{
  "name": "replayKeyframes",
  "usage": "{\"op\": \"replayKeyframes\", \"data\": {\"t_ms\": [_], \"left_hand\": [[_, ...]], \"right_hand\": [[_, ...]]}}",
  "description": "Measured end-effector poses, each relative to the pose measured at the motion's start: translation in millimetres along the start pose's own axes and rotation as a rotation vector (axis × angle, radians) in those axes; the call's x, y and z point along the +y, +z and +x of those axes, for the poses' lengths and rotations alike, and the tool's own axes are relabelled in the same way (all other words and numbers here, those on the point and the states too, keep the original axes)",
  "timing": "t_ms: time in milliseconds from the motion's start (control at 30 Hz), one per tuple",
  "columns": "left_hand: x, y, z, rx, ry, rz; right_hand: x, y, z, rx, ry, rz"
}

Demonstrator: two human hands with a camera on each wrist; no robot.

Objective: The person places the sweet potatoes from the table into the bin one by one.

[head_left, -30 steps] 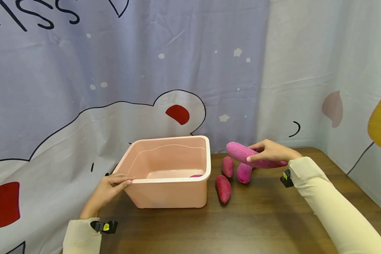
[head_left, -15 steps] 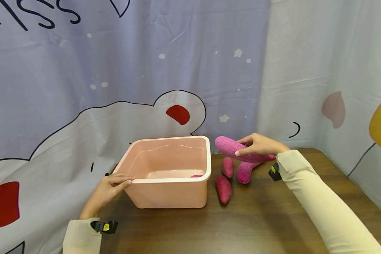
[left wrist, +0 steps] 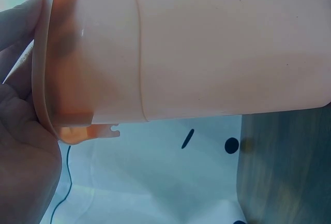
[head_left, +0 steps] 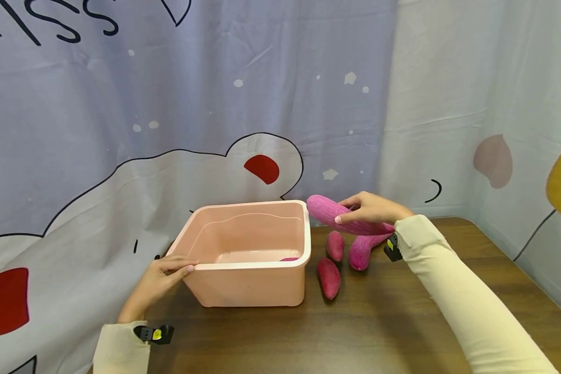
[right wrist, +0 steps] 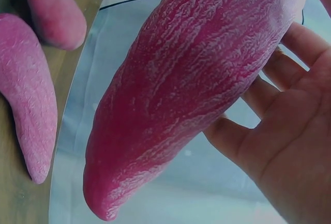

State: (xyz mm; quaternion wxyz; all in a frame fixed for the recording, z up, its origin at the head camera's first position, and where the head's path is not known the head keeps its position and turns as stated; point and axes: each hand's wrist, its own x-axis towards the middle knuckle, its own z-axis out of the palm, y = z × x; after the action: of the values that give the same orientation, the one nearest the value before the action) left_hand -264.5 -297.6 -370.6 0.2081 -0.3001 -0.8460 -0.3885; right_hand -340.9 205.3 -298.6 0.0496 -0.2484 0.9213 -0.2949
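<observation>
My right hand (head_left: pixel 373 209) grips a long, wrinkled pink sweet potato (head_left: pixel 327 209) between thumb and fingers, raised above the table; its blunt end is right by the basin's right rim. In the right wrist view the sweet potato (right wrist: pixel 176 94) slants across the picture, tapering toward the bottom. My left hand (head_left: pixel 161 278) holds the near left corner of the pink plastic basin (head_left: pixel 248 285), thumb and fingers at the rim. Inside the basin, a bit of something pink (head_left: pixel 289 259) shows above the near rim; the rest is hidden.
Right of the basin, two small dark red sweet potatoes (head_left: pixel 329 279) lie on the wooden table (head_left: pixel 262 343). A curved pink sweet potato (head_left: pixel 361 253) lies beside them, partly below the raised one. A printed curtain (head_left: pixel 205 104) hangs behind the table.
My right hand has moved left and slightly up with the long sweet potato, closer to the basin. The left hand and the basin have stayed in place.
</observation>
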Motion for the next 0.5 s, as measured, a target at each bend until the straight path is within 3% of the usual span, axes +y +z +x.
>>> {"op": "replayKeyframes", "data": {"t_ms": [200, 500], "left_hand": [[-1.4, 1.4, 0.0, -0.007, -0.014, -0.034], [-2.9, 0.6, -0.1, -0.004, -0.02, -0.037]], "right_hand": [[-8.4, 0.7, 8.1, -0.028, -0.019, 0.034], [-30.4, 0.6, 17.0, -0.014, -0.049, -0.004]]}}
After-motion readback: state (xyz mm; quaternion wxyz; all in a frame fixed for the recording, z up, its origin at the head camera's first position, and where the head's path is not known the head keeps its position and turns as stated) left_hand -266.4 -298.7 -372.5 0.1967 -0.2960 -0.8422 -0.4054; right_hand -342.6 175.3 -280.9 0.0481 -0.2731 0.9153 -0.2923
